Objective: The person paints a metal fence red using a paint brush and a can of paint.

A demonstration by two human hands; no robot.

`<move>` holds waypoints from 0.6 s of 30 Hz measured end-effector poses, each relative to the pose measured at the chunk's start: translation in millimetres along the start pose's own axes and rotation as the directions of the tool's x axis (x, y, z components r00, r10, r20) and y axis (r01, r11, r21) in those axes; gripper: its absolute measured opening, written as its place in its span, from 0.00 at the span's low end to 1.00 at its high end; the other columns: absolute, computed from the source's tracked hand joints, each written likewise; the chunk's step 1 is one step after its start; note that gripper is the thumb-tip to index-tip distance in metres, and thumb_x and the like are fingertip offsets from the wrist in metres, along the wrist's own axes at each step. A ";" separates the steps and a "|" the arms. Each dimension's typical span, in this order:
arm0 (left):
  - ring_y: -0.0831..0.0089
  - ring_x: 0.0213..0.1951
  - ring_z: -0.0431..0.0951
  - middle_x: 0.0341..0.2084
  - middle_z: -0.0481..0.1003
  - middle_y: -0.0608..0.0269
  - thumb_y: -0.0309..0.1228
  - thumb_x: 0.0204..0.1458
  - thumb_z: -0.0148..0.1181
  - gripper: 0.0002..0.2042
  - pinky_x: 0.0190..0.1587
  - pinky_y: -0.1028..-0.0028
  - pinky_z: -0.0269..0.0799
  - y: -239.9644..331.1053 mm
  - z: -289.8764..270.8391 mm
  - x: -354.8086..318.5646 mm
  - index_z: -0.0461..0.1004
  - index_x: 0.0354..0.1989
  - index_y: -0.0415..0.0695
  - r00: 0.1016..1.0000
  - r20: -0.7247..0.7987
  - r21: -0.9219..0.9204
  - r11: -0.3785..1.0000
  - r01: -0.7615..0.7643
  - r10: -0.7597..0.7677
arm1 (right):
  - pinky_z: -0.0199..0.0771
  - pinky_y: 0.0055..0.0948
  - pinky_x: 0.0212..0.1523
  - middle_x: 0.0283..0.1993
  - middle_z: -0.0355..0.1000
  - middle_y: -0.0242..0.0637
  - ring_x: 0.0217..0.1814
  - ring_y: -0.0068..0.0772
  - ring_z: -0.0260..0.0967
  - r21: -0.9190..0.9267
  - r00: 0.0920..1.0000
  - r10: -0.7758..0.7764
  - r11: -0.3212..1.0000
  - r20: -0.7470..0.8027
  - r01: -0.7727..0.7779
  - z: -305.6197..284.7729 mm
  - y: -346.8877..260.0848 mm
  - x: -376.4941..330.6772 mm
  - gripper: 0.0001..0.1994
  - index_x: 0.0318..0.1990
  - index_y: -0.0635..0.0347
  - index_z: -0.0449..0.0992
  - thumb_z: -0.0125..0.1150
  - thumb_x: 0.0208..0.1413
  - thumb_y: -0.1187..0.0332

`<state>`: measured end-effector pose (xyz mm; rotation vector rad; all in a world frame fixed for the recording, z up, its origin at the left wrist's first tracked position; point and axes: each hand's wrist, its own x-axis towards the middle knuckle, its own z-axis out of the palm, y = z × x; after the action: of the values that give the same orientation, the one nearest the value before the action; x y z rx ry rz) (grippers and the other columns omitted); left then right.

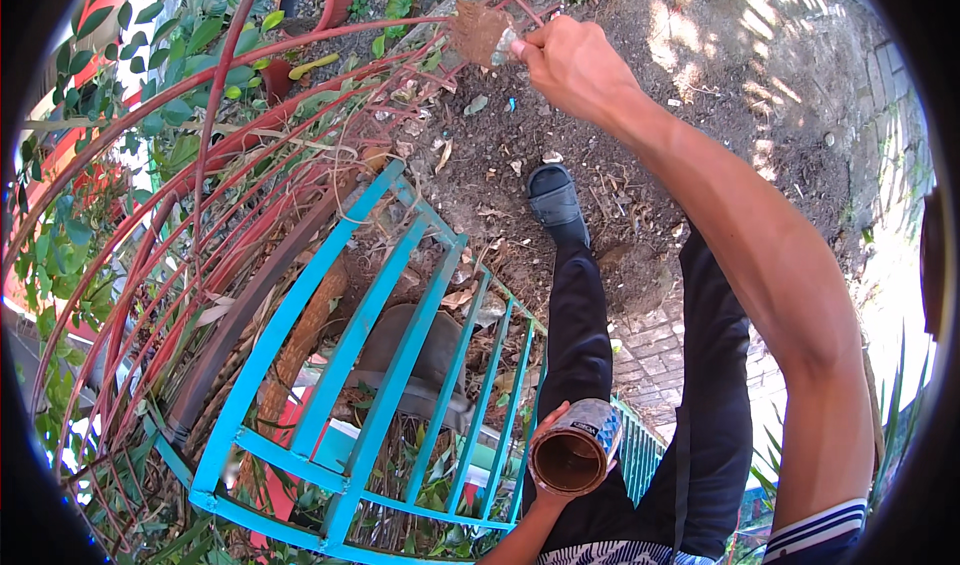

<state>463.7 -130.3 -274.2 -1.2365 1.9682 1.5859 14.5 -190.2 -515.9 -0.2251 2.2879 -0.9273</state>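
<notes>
My left hand (547, 443) is wrapped round a paint can (594, 421) at the lower middle, held before my legs. The can's top is open, and its inside and rim are coated reddish brown. My right arm reaches far forward, and my right hand (577, 69) is closed with the fingertips pinched on a small pale, smeared thing (504, 47). A flat brown piece (477, 33) shows just left of it; whether the two are joined I cannot tell. Red metal bars (400, 33) run up beside the fingertips.
A turquoise metal-barred frame (345, 227) stands on the left, close to my legs, with a dark rounded object (412, 353) behind its bars. Leafy plants (180, 115) and a reddish pot (335, 3) lie beyond. My sandalled foot (559, 205) rests on bare soil (640, 180).
</notes>
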 end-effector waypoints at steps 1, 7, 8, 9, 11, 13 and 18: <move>0.54 0.65 0.71 0.66 0.67 0.47 0.46 0.31 0.87 0.55 0.67 0.55 0.67 2.0 -0.8 1.1 0.58 0.69 0.43 1.000 -0.011 0.026 1.000 -0.009 0.009 | 0.80 0.48 0.42 0.29 0.80 0.53 0.32 0.54 0.80 -0.024 0.999 -0.029 0.999 -0.027 0.028 -2.6 3.6 3.9 0.18 0.49 0.56 0.86 0.54 0.71 0.54; 0.55 0.65 0.70 0.66 0.66 0.48 0.45 0.31 0.87 0.56 0.67 0.56 0.67 1.3 -0.9 3.8 0.58 0.70 0.43 0.999 0.032 0.036 0.999 0.008 -0.009 | 0.74 0.38 0.29 0.20 0.73 0.45 0.22 0.37 0.73 -0.011 0.983 0.052 0.998 -0.178 -0.055 -20.3 17.8 6.4 0.20 0.53 0.51 0.86 0.57 0.69 0.49; 0.55 0.65 0.70 0.66 0.66 0.49 0.45 0.31 0.87 0.56 0.67 0.57 0.68 1.5 0.0 1.6 0.59 0.70 0.43 0.999 0.036 0.041 0.999 0.027 -0.029 | 0.74 0.38 0.29 0.20 0.73 0.45 0.22 0.37 0.73 -0.013 0.983 0.054 0.998 -0.173 -0.057 -23.1 14.7 2.8 0.20 0.53 0.51 0.86 0.57 0.69 0.49; 0.55 0.65 0.70 0.66 0.66 0.49 0.45 0.31 0.87 0.56 0.67 0.57 0.68 1.5 -1.2 1.3 0.59 0.70 0.43 0.999 0.029 0.046 0.998 0.034 -0.035 | 0.74 0.38 0.30 0.20 0.74 0.45 0.22 0.38 0.73 0.028 0.974 0.109 0.994 -0.199 -0.105 -25.3 5.6 -1.3 0.20 0.53 0.52 0.86 0.57 0.69 0.49; 0.56 0.64 0.71 0.65 0.66 0.50 0.45 0.30 0.87 0.55 0.67 0.58 0.68 1.3 -2.1 2.1 0.60 0.69 0.43 0.999 0.026 0.024 0.999 0.041 -0.042 | 0.76 0.49 0.33 0.26 0.75 0.62 0.30 0.62 0.78 0.125 0.950 0.045 0.992 -0.308 -0.006 -29.6 -3.6 -6.9 0.17 0.36 0.65 0.85 0.56 0.67 0.60; 0.56 0.64 0.71 0.65 0.67 0.50 0.45 0.30 0.87 0.55 0.67 0.58 0.68 1.4 -1.5 3.6 0.60 0.69 0.43 0.999 0.015 0.007 0.999 0.043 -0.043 | 0.75 0.49 0.32 0.25 0.74 0.62 0.29 0.60 0.79 0.125 0.953 0.076 0.991 -0.294 -0.040 -26.6 -7.8 -6.3 0.18 0.37 0.65 0.85 0.56 0.68 0.60; 0.57 0.64 0.71 0.65 0.67 0.51 0.45 0.31 0.87 0.55 0.67 0.58 0.68 1.3 -2.0 5.3 0.61 0.69 0.43 1.000 0.013 -0.015 1.000 0.023 -0.023 | 0.75 0.40 0.32 0.22 0.75 0.49 0.24 0.44 0.76 0.085 0.974 0.133 0.989 -0.181 -0.119 -9.0 -9.0 -15.5 0.20 0.53 0.58 0.85 0.58 0.70 0.52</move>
<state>460.1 -134.3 -276.5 -1.2472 1.9304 1.5968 20.1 -185.9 -497.1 0.0406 2.4005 -1.0010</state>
